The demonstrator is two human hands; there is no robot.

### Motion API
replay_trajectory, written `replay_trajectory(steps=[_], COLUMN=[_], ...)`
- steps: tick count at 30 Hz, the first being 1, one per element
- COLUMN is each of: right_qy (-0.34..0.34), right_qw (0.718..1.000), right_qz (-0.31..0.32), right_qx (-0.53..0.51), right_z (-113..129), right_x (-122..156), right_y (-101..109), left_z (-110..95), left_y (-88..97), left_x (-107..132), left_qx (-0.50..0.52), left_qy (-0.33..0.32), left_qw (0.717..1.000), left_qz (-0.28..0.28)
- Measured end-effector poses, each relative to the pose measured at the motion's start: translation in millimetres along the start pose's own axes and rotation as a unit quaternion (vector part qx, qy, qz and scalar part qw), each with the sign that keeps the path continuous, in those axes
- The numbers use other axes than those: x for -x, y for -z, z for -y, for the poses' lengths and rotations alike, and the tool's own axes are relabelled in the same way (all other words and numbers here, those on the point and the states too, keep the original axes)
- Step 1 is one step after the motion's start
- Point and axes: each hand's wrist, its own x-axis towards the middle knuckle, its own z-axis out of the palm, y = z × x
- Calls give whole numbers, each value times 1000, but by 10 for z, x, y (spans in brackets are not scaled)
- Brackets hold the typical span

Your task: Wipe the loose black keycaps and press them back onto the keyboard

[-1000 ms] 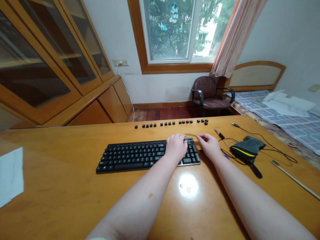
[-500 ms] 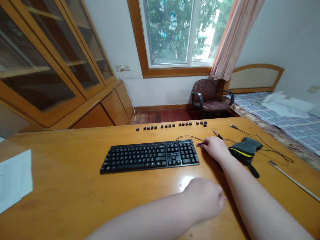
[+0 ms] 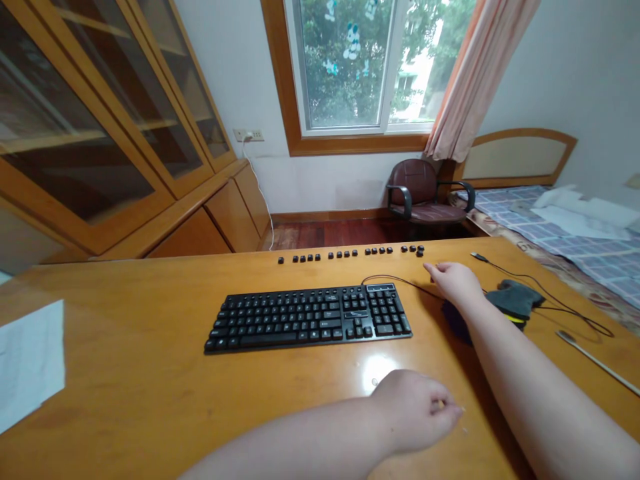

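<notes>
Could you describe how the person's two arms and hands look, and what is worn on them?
The left hand and right hand wear no gloves, and no ring, watch or bracelet is visible. Both arms are bare to the frame edge; no sleeve shows.

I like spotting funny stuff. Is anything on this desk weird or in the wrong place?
Yes. Loose small black plastic keycaps lie in a row near the far edge of the orange wooden desk, apart from the flat black keyboard. Keys belong on it.
</notes>
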Motion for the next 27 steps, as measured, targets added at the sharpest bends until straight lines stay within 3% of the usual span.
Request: replay_trajectory(steps=[4,8,16,21,27], right_qy=[-38,-41,6,6,0], right_qw=[998,997,995,994,997], right_qz=[-26,-33,-19,-56,-34], right_qx=[30,60,102,92,70], right_z=[-47,-52,40,60,93], right_x=[-382,-540,-532,-510,-440], right_y=[-136,-268,-315,-332,-304], left_z=[28,27,-19,-36,11], left_y=[-26,-26,24,46,14], left_x=[-7,-13,-16,-16,-17], left_qx=[32,36,36,31,74], left_qy=[9,16,41,34,44], left_qw=[999,999,998,998,996], left_qz=[11,20,45,45,33])
